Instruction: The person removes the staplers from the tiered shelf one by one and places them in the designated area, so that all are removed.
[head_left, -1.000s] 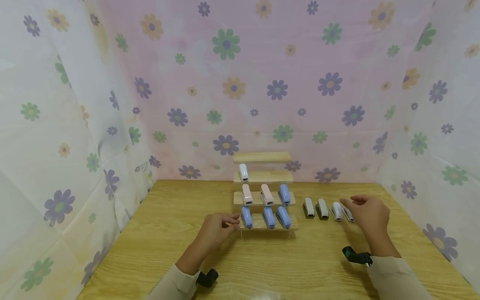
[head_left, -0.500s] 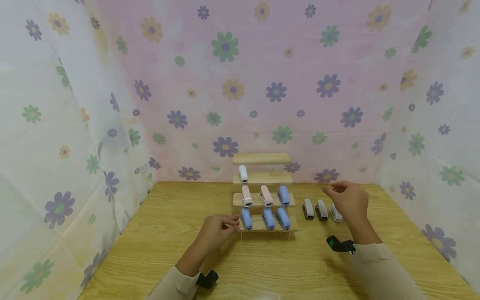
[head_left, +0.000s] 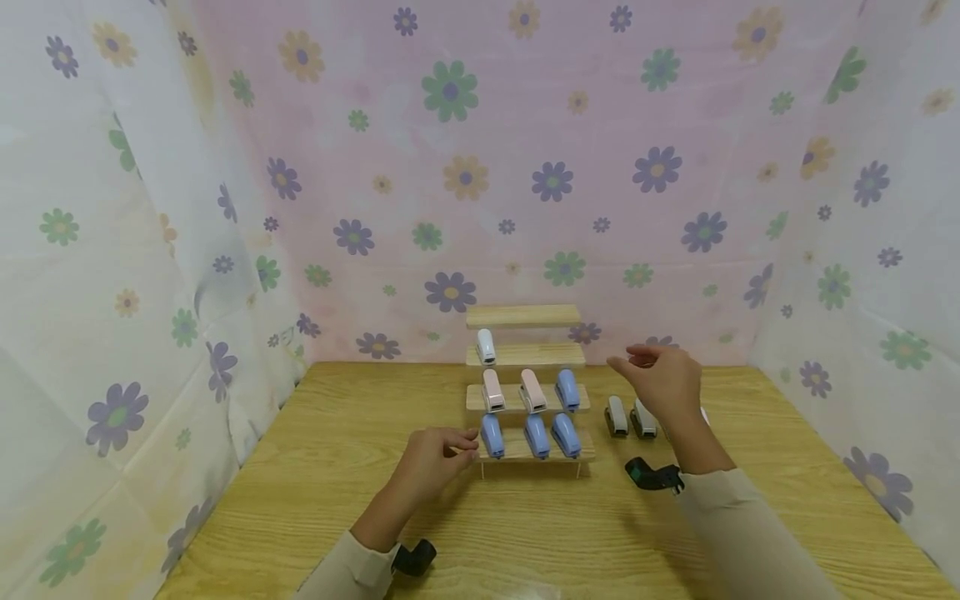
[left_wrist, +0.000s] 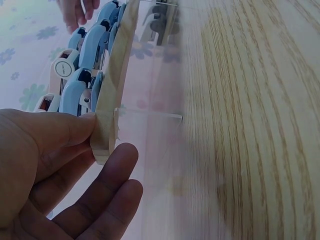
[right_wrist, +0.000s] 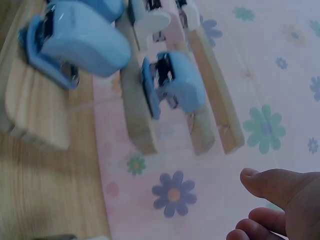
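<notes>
Left hand (head_left: 432, 460): pinches the left end of the rack's bottom shelf, thumb on one side, fingertips on the other; the two lower fingers are loosely bent. The nearest blue stapler sits just beside the thumb.
Right hand (head_left: 666, 385): raised off the worktop (head_left: 525, 533), to the right of the shelf ends and apart from them. Thumb and fingers stand a little apart; it seems to hold nothing, though the wrist view cuts off part of it.
Rack (head_left: 522, 317): stands midway between the worktop's left and right edges, toward the back edge.
Bottom shelf (head_left: 515, 447): three blue staplers (head_left: 536, 436), one at the left end, two toward the right.
Second shelf (head_left: 512, 399): two pink staplers (head_left: 532, 391), left and middle; a blue one at the right end.
Third shelf (head_left: 536, 356): a white stapler (head_left: 486, 346) at the left end.
Worktop, right side: two pale staplers (head_left: 617, 416) side by side, between rack and right edge; a white scrap shows past the right wrist, too hidden to name.
Backdrop (head_left: 360, 150): flowered cloth behind the back edge.
</notes>
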